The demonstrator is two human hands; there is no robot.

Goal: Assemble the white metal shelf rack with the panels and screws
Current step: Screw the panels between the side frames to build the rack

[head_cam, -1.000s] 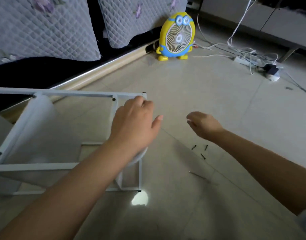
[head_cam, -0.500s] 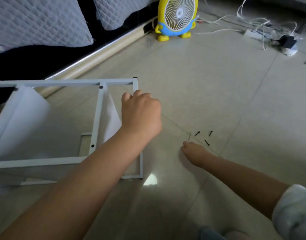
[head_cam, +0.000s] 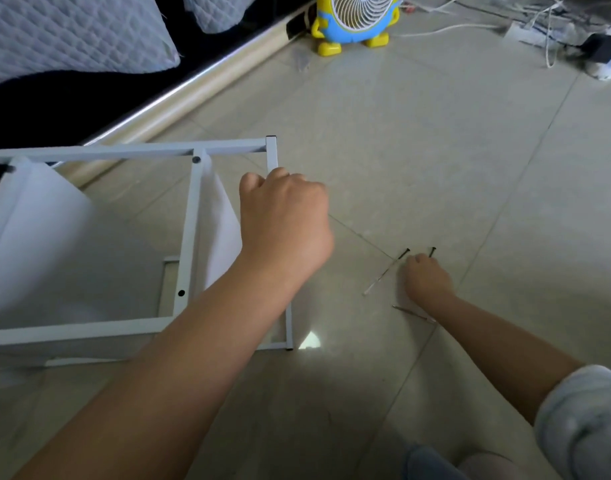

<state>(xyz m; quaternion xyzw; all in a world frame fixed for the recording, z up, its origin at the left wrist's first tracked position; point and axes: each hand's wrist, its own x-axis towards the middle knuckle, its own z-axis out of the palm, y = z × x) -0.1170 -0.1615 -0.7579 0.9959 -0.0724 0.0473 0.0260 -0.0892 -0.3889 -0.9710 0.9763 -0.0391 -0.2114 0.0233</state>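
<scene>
On the pale floor (head_cam: 435, 150), the white rack (head_cam: 228, 147) lies on its side at the left, with white panels (head_cam: 37, 220) fixed inside it. The left hand (head_cam: 285, 220) has its fingers curled round the rack's end bar and holds it. A second ago this hand was spread out over the bar. The right hand (head_cam: 427, 277) is down on the floor to the right of the rack, right at the little black screws (head_cam: 403, 253). A second ago it was up in the air, and half a second ago it was on the floor but short of the screws. Two screws show now, where three showed before. Its fingers are bent under, so I cannot tell if they pinch a screw. A thin metal stick (head_cam: 380, 279) lies beside that hand. The yellow fan (head_cam: 352, 32) stands far behind.
</scene>
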